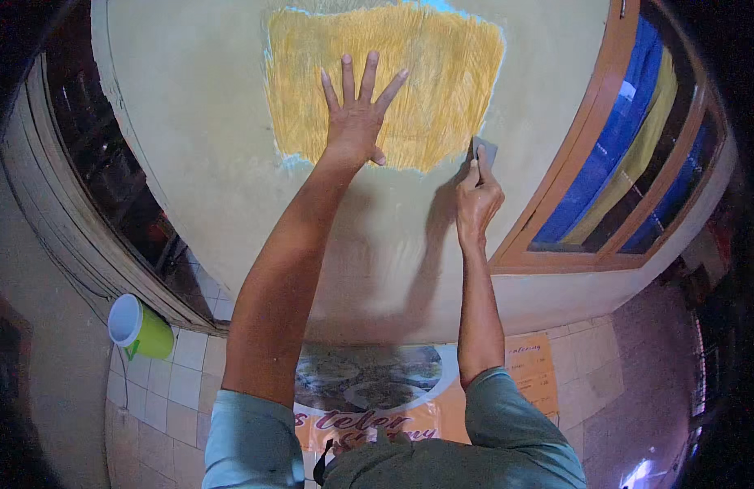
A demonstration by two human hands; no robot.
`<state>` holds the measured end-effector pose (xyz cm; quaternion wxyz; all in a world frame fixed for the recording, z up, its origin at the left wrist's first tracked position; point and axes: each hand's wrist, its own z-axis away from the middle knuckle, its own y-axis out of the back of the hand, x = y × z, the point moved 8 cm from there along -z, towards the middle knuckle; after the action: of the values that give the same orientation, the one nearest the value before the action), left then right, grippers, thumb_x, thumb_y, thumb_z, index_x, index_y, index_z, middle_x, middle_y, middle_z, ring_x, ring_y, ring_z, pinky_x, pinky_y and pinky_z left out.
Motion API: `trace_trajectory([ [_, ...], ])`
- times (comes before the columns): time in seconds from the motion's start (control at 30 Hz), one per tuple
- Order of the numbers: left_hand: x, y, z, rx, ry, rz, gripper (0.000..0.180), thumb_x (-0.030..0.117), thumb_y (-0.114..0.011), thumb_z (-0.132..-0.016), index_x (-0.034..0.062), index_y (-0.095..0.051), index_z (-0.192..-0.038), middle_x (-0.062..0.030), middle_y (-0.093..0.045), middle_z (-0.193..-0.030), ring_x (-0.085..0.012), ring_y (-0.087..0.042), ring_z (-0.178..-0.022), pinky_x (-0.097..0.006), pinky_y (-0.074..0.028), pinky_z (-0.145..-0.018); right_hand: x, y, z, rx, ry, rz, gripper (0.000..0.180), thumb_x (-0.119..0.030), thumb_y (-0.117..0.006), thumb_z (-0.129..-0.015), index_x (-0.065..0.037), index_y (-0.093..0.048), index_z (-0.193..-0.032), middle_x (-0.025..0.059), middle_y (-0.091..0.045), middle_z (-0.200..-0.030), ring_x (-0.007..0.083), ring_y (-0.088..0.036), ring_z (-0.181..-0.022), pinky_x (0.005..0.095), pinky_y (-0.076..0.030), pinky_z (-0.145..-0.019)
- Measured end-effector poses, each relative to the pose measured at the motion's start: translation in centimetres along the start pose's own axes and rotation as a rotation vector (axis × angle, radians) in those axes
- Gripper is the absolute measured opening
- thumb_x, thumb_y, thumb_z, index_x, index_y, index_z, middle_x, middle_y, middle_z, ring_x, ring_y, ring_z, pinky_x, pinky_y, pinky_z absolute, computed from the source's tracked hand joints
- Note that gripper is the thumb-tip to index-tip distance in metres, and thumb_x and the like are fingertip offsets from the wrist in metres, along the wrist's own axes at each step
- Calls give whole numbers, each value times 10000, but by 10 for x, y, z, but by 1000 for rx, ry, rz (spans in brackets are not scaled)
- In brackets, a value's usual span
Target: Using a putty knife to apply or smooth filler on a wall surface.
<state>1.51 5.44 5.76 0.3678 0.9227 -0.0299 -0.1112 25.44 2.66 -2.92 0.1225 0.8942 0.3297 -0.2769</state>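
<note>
The left hand is pressed flat on the yellow patch of the wall, fingers spread, probably for balance, while a gray scraper is pinched in the right hand at the patch's 4 o'clock corner.

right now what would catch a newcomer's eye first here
The yellow streaked patch high on the pale wall stands out most, with the left hand pressed flat on it, fingers spread. Just off its lower right corner, the right hand holds a small grey scraper against the wall. A green bucket sits on the tiled floor at lower left.
</note>
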Motion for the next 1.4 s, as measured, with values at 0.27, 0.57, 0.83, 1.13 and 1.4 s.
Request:
trace_trajectory([
  [0.27,-2,5,1,6,-38,84,1610,370,-1045,-429,333,-57,-1699,-242,153,-1738,-582,141,-1555,-817,-6,-1173,-23,3,-33,-18,-108,39,355,-73,-594,-972,-21,-726,-1298,355,-635,-862,343,-554,-547,449,-466,-602],
  [0.57,3,-3,0,26,-5,34,1666,460,-1038,-365,408,-30,-1690,-183,72,-1763,-546,61,-1582,-813,-53,-1182,-13,-1,-35,39,-15,-8,358,-66,-582,-953,-20,-744,-1269,360,-605,-828,351,-608,-552,470,-464,-593],
  [0.83,0,-2,-1,39,-5,7,1658,478,-1033,-360,397,-48,-1692,-187,75,-1762,-549,64,-1580,-817,-47,-1180,-8,2,-20,22,42,52,374,-78,-596,-945,-42,-737,-1290,354,-598,-800,432,-557,-559,479,-459,-590],
  [1.13,-3,0,1,-1,5,42,1649,411,-1042,-393,395,-25,-1692,-193,98,-1759,-557,89,-1574,-818,-38,-1179,-20,5,-28,4,104,73,386,-48,-573,-936,-33,-741,-1284,360,-607,-808,426,-656,-617,473,-471,-601],
  [1.4,1,-4,2,-18,9,16,1665,477,-1030,-377,389,-14,-1693,-190,105,-1760,-552,82,-1578,-809,-33,-1185,-35,6,-57,2,-67,17,403,-104,-554,-937,-32,-729,-1293,352,-632,-859,472,-664,-695,497,-495,-645],
])
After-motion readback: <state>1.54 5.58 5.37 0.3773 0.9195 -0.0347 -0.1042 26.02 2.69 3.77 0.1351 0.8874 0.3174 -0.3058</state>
